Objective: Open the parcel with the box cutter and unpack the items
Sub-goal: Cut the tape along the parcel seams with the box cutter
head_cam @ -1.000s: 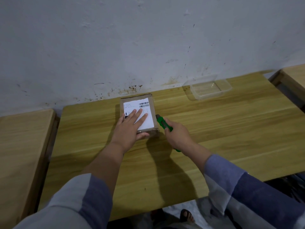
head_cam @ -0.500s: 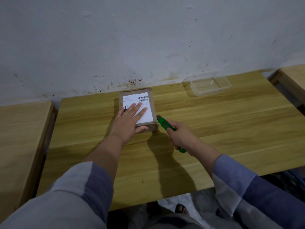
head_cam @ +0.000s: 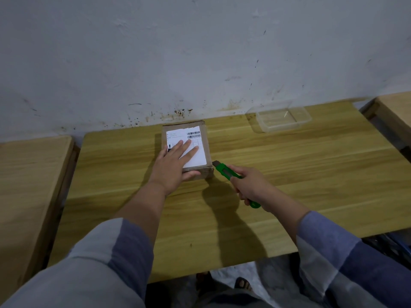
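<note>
A small brown cardboard parcel (head_cam: 205, 138) with a white barcode label lies on the wooden table (head_cam: 289, 174) near the wall. My left hand (head_cam: 175, 165) presses flat on its top, fingers spread over the label and thumb against the near side. My right hand (head_cam: 251, 185) grips a green box cutter (head_cam: 224, 171), whose tip sits at the parcel's near right corner. The parcel is closed; its contents are hidden.
A clear plastic container (head_cam: 281, 117) stands at the back right of the table by the wall. Other wooden tables flank it on the left (head_cam: 29, 174) and far right (head_cam: 395, 110). Feet in sandals (head_cam: 242, 284) show below the table's front edge.
The box cutter has slid back along the parcel's right side toward its near corner, and my right hand has drawn toward me. My left hand stays on the parcel.
</note>
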The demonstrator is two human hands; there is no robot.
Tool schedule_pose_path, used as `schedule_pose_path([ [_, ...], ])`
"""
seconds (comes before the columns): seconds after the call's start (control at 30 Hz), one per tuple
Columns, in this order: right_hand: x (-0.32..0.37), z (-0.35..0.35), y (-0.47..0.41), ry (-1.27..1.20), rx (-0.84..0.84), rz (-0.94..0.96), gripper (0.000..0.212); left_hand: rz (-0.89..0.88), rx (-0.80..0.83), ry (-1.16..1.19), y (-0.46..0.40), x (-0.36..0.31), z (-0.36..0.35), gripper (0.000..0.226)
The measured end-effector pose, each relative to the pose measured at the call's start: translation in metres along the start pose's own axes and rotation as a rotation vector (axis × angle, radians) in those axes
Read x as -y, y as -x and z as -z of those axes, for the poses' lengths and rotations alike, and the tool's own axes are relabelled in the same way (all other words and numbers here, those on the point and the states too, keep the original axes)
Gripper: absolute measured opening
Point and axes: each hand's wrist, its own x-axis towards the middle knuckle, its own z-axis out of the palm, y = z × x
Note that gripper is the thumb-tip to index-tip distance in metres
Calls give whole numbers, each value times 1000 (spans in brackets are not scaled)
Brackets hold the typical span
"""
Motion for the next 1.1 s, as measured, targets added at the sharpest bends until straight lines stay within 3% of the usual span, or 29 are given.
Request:
schedule_pose_path([
  [0.13,9,9,-6,87,-87,83,49,70,-52,134,1,-5,0,77],
  [0.27,19,5,-13,110,13,174,47,48,-75,324,6,3,2,81],
  [0.4,11,3,-23,180,93,136,49,59,-82,300,20,21,1,77],
  [0.6,22,10,-30,633,7,446,49,87,-92,360,21,24,-7,76],
  [0.73,39,1,-36,871,-45,624,35,94,-84,307,22,23,-2,74],
  [1.1,56,-9,-40,1143,-21,848,34,124,-46,317,22,20,4,75],
])
